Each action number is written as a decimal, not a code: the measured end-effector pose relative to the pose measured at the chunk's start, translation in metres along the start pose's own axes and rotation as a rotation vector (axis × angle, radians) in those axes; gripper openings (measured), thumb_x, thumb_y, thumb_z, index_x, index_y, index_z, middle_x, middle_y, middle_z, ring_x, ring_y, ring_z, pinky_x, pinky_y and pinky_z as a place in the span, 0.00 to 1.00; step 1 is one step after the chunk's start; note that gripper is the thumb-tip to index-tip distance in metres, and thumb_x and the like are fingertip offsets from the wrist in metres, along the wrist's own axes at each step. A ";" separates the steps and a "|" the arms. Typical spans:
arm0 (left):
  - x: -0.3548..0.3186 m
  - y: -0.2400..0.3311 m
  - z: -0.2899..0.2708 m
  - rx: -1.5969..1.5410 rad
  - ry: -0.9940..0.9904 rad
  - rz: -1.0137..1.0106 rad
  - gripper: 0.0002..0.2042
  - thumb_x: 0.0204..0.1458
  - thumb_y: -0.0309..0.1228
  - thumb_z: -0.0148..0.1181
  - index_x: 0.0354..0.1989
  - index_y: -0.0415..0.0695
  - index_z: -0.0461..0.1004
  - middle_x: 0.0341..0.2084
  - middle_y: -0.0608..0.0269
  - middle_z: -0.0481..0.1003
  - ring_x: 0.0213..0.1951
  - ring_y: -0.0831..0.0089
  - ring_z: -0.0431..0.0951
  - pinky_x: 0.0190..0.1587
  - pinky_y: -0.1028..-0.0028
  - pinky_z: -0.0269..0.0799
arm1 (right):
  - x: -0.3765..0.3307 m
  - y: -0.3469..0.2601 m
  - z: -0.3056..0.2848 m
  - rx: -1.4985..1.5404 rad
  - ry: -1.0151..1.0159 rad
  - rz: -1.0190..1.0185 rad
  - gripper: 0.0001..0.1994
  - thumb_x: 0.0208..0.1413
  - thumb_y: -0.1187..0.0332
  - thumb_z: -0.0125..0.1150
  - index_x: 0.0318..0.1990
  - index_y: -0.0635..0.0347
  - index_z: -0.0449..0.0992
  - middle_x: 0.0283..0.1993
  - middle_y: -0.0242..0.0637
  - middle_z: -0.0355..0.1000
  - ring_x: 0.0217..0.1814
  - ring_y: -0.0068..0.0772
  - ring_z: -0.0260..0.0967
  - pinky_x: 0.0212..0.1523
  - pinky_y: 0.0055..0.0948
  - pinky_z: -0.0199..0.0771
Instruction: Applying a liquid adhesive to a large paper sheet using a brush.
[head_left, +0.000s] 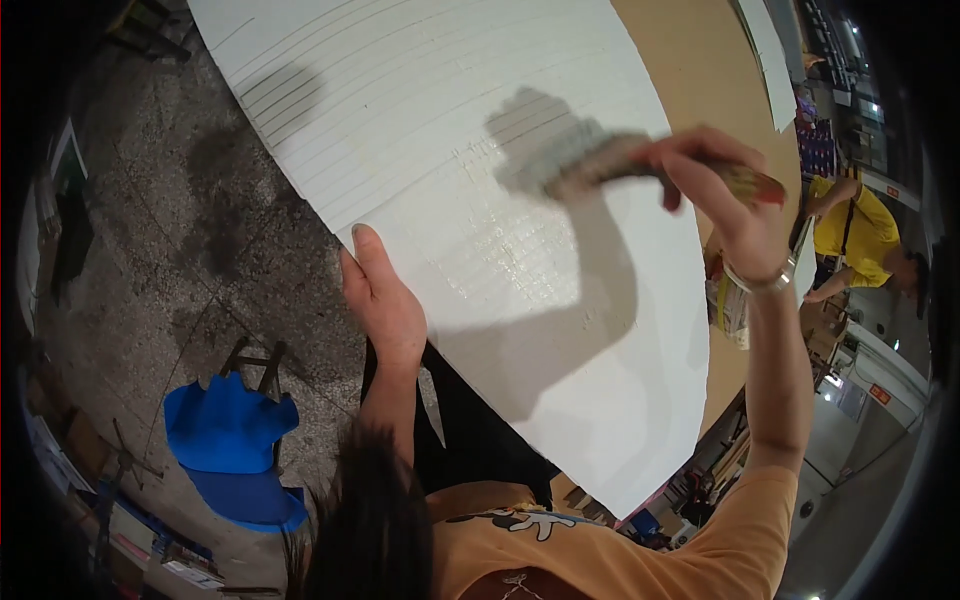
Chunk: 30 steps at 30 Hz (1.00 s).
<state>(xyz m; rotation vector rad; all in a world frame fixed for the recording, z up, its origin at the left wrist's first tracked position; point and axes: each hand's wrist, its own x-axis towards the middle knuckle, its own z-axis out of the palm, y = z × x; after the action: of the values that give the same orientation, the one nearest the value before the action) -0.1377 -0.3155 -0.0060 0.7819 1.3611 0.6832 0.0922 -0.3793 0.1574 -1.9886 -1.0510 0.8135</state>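
A large white sheet [640, 400], scored with many thin curved lines toward its far end, lies across the worktable in front of me. My left hand [388, 305] grips its left edge, thumb on top, with the other fingers partly hidden at the edge. My right hand [728, 195] is closed round the handle of a broad brush [600, 160], held over the right part of the sheet. The brush is smeared by motion, and I cannot tell whether its bristles touch the surface. Glossy wet streaks [530, 260] of a clear liquid spread over the sheet's middle.
Brown board [690, 50] of the tabletop shows beyond the sheet's right side. At the left, a stool with a blue cover [228, 440] stands on the speckled floor [250, 220]. A person in a yellow shirt [858, 230] works at the far right.
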 end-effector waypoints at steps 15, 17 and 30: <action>-0.002 -0.002 0.002 -0.056 -0.146 0.011 0.28 0.62 0.48 0.38 0.53 0.31 0.60 0.44 0.49 0.70 0.45 0.68 0.71 0.49 0.72 0.67 | 0.009 -0.022 0.038 -0.204 -0.152 -0.010 0.11 0.52 0.62 0.59 0.30 0.62 0.78 0.20 0.31 0.72 0.21 0.18 0.69 0.21 0.19 0.65; -0.001 0.000 0.000 -0.081 -0.112 0.005 0.27 0.62 0.47 0.39 0.53 0.31 0.60 0.44 0.49 0.70 0.45 0.68 0.71 0.49 0.72 0.67 | -0.007 -0.037 0.027 -0.326 -0.296 0.198 0.13 0.50 0.60 0.61 0.30 0.62 0.78 0.19 0.32 0.71 0.21 0.19 0.69 0.21 0.18 0.66; 0.003 -0.010 0.000 -0.057 -0.113 0.060 0.25 0.62 0.46 0.41 0.47 0.29 0.64 0.40 0.50 0.71 0.41 0.68 0.72 0.46 0.71 0.68 | -0.016 -0.047 0.035 -0.308 -0.262 0.107 0.14 0.49 0.58 0.63 0.28 0.61 0.78 0.18 0.32 0.71 0.17 0.18 0.67 0.15 0.17 0.64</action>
<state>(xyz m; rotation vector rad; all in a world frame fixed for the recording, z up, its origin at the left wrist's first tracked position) -0.1374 -0.3189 -0.0162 0.8068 1.2150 0.7108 0.0380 -0.3640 0.1808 -2.2542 -1.2919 1.0432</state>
